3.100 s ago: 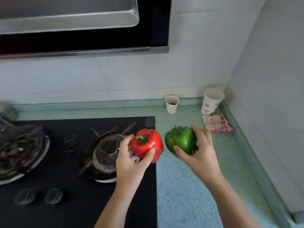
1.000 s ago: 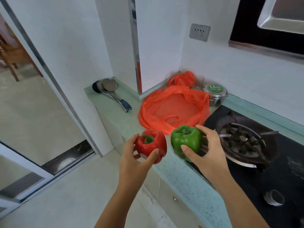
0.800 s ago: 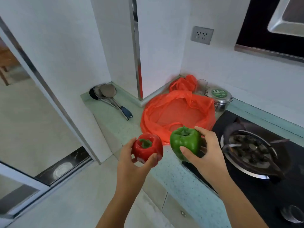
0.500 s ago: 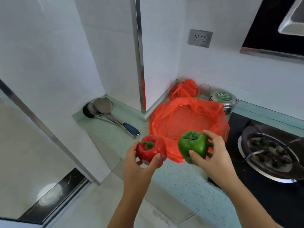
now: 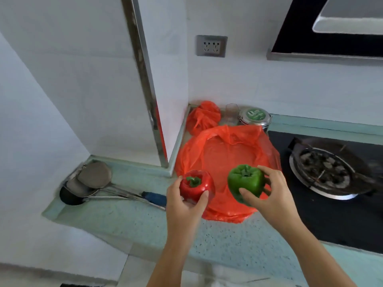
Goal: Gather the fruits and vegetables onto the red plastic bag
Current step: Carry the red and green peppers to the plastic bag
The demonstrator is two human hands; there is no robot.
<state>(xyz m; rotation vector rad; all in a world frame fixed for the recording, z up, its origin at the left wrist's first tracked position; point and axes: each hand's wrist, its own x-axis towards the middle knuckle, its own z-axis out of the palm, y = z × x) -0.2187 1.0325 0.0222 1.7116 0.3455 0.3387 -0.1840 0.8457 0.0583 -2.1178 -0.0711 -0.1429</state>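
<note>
A red plastic bag lies spread flat on the green counter beside the stove, with nothing on it. My left hand grips a red bell pepper over the bag's near left edge. My right hand grips a green bell pepper above the bag's near right part. Both peppers are held in the air, stems up, a little apart from each other.
A knotted red bag, a glass and a steel tin with a green lid stand behind the flat bag. Ladles lie at the counter's left. A dirty wok sits on the black stove to the right.
I have turned from the stove's right side to the left counter. Both hands have carried the peppers forward until they hang over the near part of the red bag.
</note>
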